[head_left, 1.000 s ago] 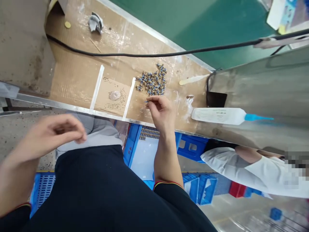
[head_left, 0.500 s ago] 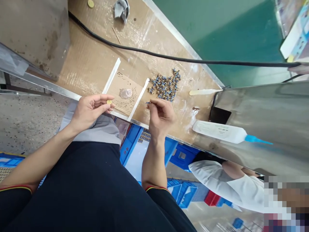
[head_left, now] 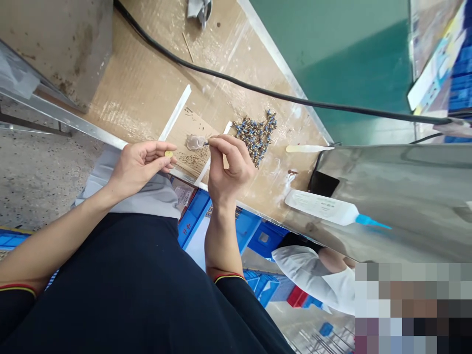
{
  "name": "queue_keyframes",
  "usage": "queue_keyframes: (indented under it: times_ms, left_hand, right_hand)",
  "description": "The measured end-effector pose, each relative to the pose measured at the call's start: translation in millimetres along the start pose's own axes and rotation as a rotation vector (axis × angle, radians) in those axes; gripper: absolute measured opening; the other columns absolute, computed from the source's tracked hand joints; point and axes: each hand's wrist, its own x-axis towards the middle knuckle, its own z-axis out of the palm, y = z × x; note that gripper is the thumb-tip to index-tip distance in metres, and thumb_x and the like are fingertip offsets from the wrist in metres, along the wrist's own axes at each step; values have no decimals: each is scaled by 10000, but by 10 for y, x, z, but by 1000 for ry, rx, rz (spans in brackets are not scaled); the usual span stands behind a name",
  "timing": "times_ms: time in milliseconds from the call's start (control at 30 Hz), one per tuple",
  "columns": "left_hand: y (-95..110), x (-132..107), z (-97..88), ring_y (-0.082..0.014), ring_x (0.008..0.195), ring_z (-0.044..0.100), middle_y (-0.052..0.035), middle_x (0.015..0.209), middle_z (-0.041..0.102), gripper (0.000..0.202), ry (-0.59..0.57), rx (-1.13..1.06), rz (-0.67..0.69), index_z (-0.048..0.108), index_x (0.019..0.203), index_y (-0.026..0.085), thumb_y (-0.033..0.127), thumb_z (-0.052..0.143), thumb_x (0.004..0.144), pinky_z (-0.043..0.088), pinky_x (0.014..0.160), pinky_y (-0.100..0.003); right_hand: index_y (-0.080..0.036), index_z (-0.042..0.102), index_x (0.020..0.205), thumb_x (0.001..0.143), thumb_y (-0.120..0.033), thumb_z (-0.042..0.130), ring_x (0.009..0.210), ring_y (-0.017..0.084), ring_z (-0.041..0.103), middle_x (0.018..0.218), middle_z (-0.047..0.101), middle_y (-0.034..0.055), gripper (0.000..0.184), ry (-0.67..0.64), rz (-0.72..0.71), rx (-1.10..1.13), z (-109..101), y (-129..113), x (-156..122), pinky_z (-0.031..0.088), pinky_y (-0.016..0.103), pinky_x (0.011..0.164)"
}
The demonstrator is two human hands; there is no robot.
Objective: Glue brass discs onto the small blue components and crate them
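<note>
My left hand point(head_left: 142, 164) is closed in a pinch on a small round yellow disc point(head_left: 168, 154), above the front edge of the workbench. My right hand point(head_left: 229, 169) pinches a tiny dark part point(head_left: 206, 143), mostly hidden by the fingertips. Those fingertips are at a small clear plastic dish point(head_left: 194, 142); whether they touch it I cannot tell. The dish rests on brown board between two white strips point(head_left: 176, 112), with tiny dark bits scattered around it. To the right of my right hand lies a pile of small blue-and-brass parts point(head_left: 256, 135).
A black cable point(head_left: 236, 83) crosses the bench. To the right, a white bottle with a blue nozzle point(head_left: 320, 206) lies near a metal housing point(head_left: 398, 187). Blue crates point(head_left: 263, 238) stand below the bench edge. A co-worker's white garment point(head_left: 298, 268) shows at lower right.
My right hand has moved left from beside the pile of parts to the clear dish, still pinching the tiny part. My left hand keeps the disc. The camera view has shifted slightly.
</note>
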Motion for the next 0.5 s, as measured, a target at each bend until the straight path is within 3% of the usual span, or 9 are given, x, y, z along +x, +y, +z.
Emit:
queue_keyframes:
  times_ms: [267,500]
  left_hand:
    - [-23,-1,17,-237,949,906,-81,1050,915,308,2,-2,-31,891,1299,175,262,862,1004,775,893,-346]
    - [-5,-4,21,-221,924,899,-78,1063,916,305,-4,-16,-27,892,1293,177,276,868,1005,770,897,-336]
  right_hand:
    - [-282,833,1171,1209,-218,610,1127,218,825,1179,838,43,235,-27,-20,-53,36,12,-19,682,436,1023]
    - [-308,842,1172,1224,-307,586,1166,257,812,1195,826,60,261,-67,59,-58,24,-1,-31,669,503,1083]
